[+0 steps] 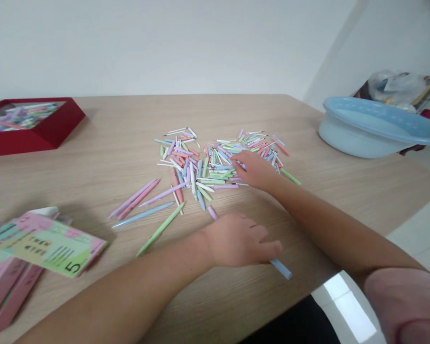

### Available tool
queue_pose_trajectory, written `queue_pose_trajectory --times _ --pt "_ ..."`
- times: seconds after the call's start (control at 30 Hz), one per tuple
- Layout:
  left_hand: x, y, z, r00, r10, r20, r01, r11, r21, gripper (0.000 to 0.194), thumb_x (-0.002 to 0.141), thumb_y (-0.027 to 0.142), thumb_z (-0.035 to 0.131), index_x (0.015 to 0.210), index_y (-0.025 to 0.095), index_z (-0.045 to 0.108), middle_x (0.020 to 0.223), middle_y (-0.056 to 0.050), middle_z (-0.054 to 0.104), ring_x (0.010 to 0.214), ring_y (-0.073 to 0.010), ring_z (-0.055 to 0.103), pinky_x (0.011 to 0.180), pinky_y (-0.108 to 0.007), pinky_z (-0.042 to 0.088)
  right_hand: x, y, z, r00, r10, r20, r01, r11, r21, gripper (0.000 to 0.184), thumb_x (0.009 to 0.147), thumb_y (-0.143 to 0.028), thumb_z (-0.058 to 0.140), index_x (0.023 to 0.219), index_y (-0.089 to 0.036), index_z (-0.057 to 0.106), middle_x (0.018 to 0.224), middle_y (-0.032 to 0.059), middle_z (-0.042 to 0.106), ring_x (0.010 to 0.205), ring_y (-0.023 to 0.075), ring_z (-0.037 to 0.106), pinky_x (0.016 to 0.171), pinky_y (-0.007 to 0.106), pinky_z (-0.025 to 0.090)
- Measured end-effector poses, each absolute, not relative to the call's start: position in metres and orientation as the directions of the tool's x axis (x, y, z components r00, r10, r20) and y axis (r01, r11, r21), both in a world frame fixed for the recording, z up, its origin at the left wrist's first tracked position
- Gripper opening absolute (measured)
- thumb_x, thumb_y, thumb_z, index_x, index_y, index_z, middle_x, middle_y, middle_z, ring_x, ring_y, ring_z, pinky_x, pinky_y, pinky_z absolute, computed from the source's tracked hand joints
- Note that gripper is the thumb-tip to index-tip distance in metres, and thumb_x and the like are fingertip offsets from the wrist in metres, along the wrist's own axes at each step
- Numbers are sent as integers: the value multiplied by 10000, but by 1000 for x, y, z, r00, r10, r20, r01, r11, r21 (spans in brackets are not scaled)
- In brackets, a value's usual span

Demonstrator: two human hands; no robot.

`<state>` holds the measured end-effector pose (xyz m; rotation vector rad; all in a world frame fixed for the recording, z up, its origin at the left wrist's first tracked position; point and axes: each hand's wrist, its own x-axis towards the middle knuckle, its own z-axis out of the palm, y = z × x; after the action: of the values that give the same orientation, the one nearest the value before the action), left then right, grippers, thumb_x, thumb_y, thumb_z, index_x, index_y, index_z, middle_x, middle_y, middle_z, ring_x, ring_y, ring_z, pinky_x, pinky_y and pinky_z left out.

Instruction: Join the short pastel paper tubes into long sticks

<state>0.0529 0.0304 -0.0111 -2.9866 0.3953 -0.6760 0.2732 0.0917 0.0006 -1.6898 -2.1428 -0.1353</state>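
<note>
My left hand (241, 239) is closed around a slim pen barrel; its pale blue end (281, 269) sticks out past the thumb. A purple pen piece (212, 213) shows at the far side of that hand, and I cannot tell whether it is held. Further off, my right hand (256, 169) reaches onto a loose pile of pen parts (218, 174), its fingers parted among short coloured pieces and thin refills. Left of the pile lie longer whole-looking pens: a blue one (142, 215), a green one (161, 228), and several purple and pink ones.
A red box (64, 124) full of pens stands at the far left. Printed cardboard packs (53, 241) lie at the near left. A pale blue basin (361, 131) sits on the right, with plastic-wrapped clutter (397, 88) behind it. A white wall backs the wooden table (122, 124).
</note>
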Motion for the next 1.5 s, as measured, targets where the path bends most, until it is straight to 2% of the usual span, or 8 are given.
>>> queue_pose_trajectory --times 0.17,0.37,0.6,0.77,0.87,1.1,1.33,1.5 --pt "51 6 -6 858 -340 386 -326 -940 -103 233 1052 302 534 1246 327 662 810 15 659 621 -149 616 493 -313 332 262 135 11 -225 974 37 969 228 -100 296 1018 -315 513 1053 -168 768 1051 112 786 930 241 678 821 324 444" --pt "52 0 0 898 -298 323 -311 -950 -12 217 1045 335 555 1213 369 689 834 24 705 613 -162 637 458 -319 311 267 142 17 -271 960 -73 962 271 -6 274 1021 -322 520 1046 -154 735 1088 150 775 949 262 675 813 331 428" --pt "52 1 1 916 -293 273 -305 -952 0 253 1022 360 603 1264 374 675 916 26 740 700 -185 703 483 -325 381 277 133 7 -221 962 160 966 238 -96 369 1029 -182 397 1325 -84 594 1260 236 702 1129 316 655 981 407 466" --pt "53 0 2 930 -267 252 -283 -959 27 242 1015 407 607 1247 384 672 934 30 751 710 -184 712 468 -319 384 264 97 12 -170 927 335 939 256 -231 313 1068 -264 357 1184 -140 619 1133 181 703 1047 291 637 928 391 464" --pt "52 -1 2 935 -252 251 -265 -964 20 238 1019 429 601 1245 388 666 915 33 752 705 -179 716 473 -310 397 250 65 13 -194 944 268 935 261 -239 336 1094 -387 357 950 -199 596 921 102 684 839 243 606 752 340 421" --pt "54 -6 -5 934 -255 251 -272 -961 38 230 1018 415 588 1222 392 693 865 42 744 714 -185 729 471 -319 439 231 40 8 -350 932 92 936 351 9 434 1029 -581 480 852 -207 610 899 98 702 867 261 626 730 339 357" --pt "58 -6 -14 912 -285 296 -320 -944 76 287 990 431 596 1257 417 699 941 21 769 730 -197 728 489 -340 487 183 69 23 -514 855 66 857 509 81 403 1040 -483 444 834 -210 656 822 100 730 794 254 645 654 358 307" --pt "67 -4 -19 914 -334 229 -383 -897 221 257 983 468 581 1194 419 720 943 19 780 709 -180 717 445 -308 453 138 107 30 -752 658 28 655 743 140 287 1038 -335 442 1030 -200 695 913 94 768 804 244 685 666 343 330"
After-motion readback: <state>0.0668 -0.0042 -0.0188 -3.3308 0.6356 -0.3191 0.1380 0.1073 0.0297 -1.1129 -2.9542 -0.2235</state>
